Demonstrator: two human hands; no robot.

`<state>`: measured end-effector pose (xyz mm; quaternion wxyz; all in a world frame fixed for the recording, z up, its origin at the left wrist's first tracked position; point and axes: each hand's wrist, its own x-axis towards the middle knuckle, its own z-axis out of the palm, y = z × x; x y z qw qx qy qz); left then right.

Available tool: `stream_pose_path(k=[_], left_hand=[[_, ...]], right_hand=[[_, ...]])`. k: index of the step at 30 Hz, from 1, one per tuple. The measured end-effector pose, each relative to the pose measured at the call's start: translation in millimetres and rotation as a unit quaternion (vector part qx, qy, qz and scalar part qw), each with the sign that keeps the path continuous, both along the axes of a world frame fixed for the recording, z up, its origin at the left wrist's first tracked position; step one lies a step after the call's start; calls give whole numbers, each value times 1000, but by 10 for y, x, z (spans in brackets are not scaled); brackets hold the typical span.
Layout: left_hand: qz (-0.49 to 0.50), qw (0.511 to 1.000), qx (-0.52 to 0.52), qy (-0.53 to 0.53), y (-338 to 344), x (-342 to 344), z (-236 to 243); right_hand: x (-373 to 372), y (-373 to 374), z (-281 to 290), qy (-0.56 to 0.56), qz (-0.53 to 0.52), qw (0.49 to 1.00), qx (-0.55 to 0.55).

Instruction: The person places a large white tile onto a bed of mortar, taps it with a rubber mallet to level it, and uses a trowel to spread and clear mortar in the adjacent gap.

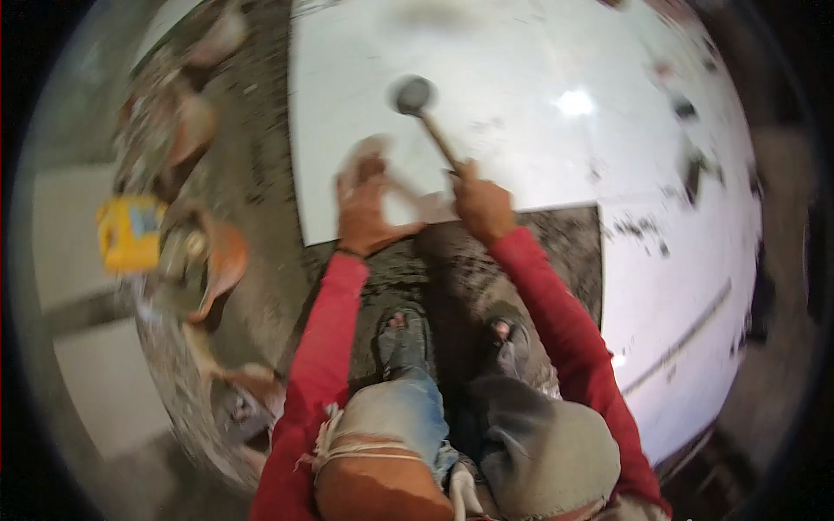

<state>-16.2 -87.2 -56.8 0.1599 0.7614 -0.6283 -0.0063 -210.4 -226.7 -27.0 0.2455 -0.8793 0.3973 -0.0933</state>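
In my right hand is a mallet with a wooden handle and a dark round head. Its head hangs over a large white tile, slightly blurred; whether it touches the tile I cannot tell. My left hand lies spread at the tile's near edge, thumb stretched toward the right hand, fingers blurred. Nothing shows in that hand. Dark wet mortar borders the tile's near edge and runs along its left side.
My sandalled feet stand on the mortar bed. Left of it are a yellow jug, an orange-rimmed container and several similar curved pieces. More white tile, smeared with mortar and bearing a long thin strip, extends to the right.
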Motion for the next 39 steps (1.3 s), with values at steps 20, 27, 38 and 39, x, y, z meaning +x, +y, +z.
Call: stream_pose_path(k=[20, 27, 38, 39], left_hand=[[-21, 996, 81, -5, -135, -140, 61], [43, 999, -9, -10, -691, -90, -40], [-35, 821, 159, 548, -553, -686, 803], [-37, 770, 176, 612, -273, -691, 970]], right_hand=[[-2164, 222, 261, -184, -280, 941, -56], [-4500, 722, -566, -92, -520, 848, -53], [-4099, 23, 113, -68, -453, 877, -147], [-3560, -170, 240, -243, -377, 893, -45]])
